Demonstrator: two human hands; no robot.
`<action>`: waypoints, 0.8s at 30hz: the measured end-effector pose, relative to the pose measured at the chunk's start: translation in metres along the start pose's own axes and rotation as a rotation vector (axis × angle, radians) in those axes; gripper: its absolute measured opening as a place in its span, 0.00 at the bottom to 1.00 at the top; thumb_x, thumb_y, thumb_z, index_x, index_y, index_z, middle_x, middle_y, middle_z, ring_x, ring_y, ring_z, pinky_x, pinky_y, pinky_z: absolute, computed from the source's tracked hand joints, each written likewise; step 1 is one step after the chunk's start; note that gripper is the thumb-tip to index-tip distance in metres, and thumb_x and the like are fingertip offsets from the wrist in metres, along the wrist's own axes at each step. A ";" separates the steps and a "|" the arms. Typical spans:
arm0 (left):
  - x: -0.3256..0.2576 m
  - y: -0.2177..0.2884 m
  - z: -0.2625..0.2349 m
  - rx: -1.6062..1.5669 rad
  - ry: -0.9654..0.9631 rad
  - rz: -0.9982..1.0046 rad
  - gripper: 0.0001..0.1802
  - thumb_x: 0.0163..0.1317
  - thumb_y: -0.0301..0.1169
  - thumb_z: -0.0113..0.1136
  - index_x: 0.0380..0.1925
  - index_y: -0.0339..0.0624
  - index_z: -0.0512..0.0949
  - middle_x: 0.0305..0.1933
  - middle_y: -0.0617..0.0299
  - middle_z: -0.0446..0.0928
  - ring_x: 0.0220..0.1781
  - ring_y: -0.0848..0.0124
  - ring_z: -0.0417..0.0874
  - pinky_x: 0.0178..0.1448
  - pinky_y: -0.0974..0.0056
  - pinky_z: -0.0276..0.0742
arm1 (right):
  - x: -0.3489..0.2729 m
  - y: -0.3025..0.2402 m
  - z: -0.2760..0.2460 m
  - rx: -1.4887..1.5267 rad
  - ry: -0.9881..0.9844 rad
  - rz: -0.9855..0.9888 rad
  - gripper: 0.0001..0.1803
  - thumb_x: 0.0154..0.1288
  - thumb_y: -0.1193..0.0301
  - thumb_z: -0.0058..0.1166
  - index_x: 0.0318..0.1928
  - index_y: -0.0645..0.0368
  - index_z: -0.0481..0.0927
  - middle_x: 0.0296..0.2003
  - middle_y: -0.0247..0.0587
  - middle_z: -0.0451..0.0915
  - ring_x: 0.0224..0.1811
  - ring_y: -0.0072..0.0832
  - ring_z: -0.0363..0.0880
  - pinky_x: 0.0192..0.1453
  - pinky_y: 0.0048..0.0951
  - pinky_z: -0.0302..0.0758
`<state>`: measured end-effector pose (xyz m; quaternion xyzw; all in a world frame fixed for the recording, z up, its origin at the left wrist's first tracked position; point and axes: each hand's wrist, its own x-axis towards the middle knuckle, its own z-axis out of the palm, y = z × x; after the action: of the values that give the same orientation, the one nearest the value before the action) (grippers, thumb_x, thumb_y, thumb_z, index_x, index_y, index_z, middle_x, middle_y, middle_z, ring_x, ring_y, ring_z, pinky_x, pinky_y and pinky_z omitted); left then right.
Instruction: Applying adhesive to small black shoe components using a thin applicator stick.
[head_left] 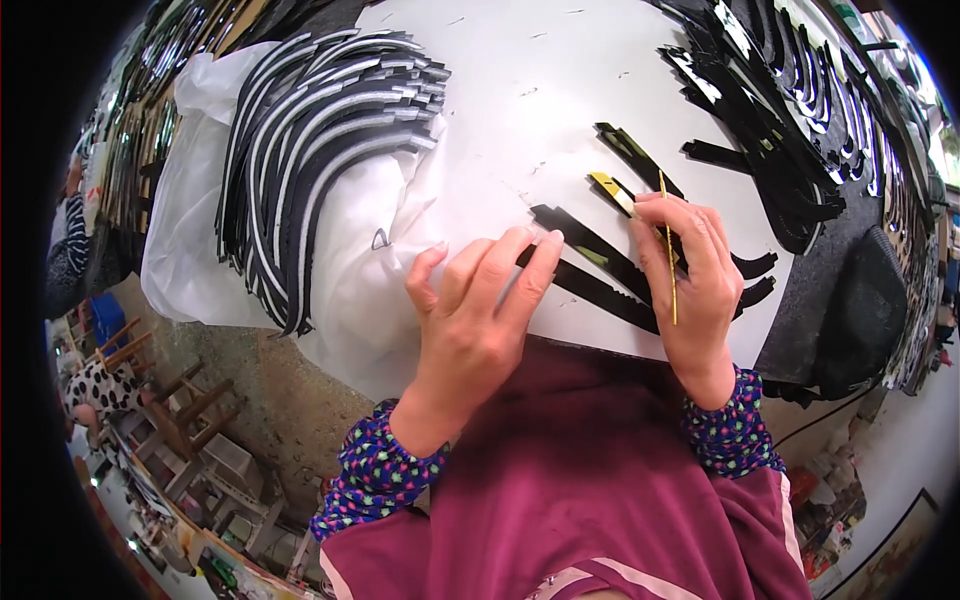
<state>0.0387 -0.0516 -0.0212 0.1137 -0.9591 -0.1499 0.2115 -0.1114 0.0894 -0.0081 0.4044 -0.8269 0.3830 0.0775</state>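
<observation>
My left hand rests with its fingers apart, the fingertips down on a white sheet at the left end of a black curved strip. My right hand is closed on a thin yellow stick, which stands nearly upright between thumb and fingers. Under its fingertips lies a black strip with a yellow end; whether they grip it I cannot tell. Another black strip runs between the hands, its right part hidden by my right hand. One more black strip lies just beyond.
On the left, a fanned stack of black and white curved strips rests on crumpled white plastic. Black pieces crowd the white sheet's right side. A dark cloth bundle sits near the right edge; wooden stools stand lower left.
</observation>
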 end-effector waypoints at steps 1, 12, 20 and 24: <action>0.000 0.001 -0.002 0.035 -0.022 0.009 0.22 0.62 0.26 0.62 0.58 0.51 0.83 0.57 0.67 0.78 0.56 0.71 0.76 0.69 0.56 0.56 | 0.000 0.000 -0.001 -0.023 -0.010 -0.023 0.11 0.60 0.85 0.65 0.44 0.64 0.82 0.41 0.42 0.87 0.45 0.35 0.84 0.49 0.30 0.80; -0.002 -0.004 0.004 0.071 -0.016 0.042 0.23 0.62 0.28 0.57 0.59 0.52 0.81 0.58 0.69 0.77 0.55 0.74 0.75 0.70 0.53 0.54 | -0.003 -0.004 -0.002 0.183 0.077 0.182 0.13 0.60 0.87 0.65 0.45 0.64 0.81 0.41 0.42 0.85 0.44 0.31 0.84 0.49 0.27 0.81; -0.004 -0.006 0.005 0.081 -0.011 0.052 0.23 0.62 0.28 0.57 0.59 0.52 0.81 0.59 0.69 0.76 0.55 0.75 0.74 0.71 0.52 0.53 | 0.000 -0.004 0.006 0.107 0.085 0.140 0.14 0.59 0.88 0.65 0.46 0.65 0.81 0.40 0.44 0.85 0.41 0.31 0.85 0.48 0.27 0.81; -0.005 -0.005 0.005 0.060 -0.031 0.030 0.23 0.63 0.29 0.57 0.59 0.53 0.81 0.59 0.70 0.76 0.56 0.75 0.74 0.72 0.51 0.52 | 0.000 -0.024 0.003 0.188 -0.043 0.015 0.17 0.53 0.90 0.67 0.43 0.67 0.80 0.36 0.46 0.85 0.39 0.36 0.83 0.43 0.30 0.80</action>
<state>0.0420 -0.0534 -0.0287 0.1031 -0.9679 -0.1194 0.1955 -0.0932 0.0782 0.0034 0.4117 -0.7918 0.4508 0.0186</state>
